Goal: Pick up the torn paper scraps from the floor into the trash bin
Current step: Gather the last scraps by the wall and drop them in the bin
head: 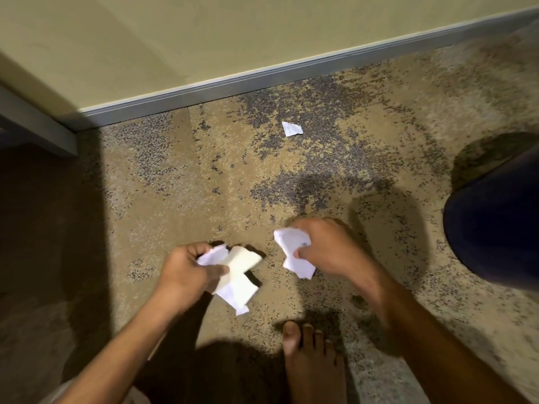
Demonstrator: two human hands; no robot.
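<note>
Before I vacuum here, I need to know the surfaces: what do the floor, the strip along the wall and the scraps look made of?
Floor: carpet, tan and grey flecked, matte pile. Strip along the wall: grey with a dull sheen, perhaps metal or vinyl. Scraps: thin white paper, creased with torn edges, like the scrap on the floor.

Warm, yellowish indoor light falls on the carpet (pixel 233 176) and the wall (pixel 204 39), brightest in the middle. A deep shadow covers the left side of the floor, and softer shadows lie under both hands and beside the bare foot (pixel 312 363). The left hand (pixel 186 272) and right hand (pixel 326 249) are smeared by motion blur, as are the papers they hold. The wide lens bends the baseboard (pixel 291 71), and the right edge is streaked and out of focus.
</note>
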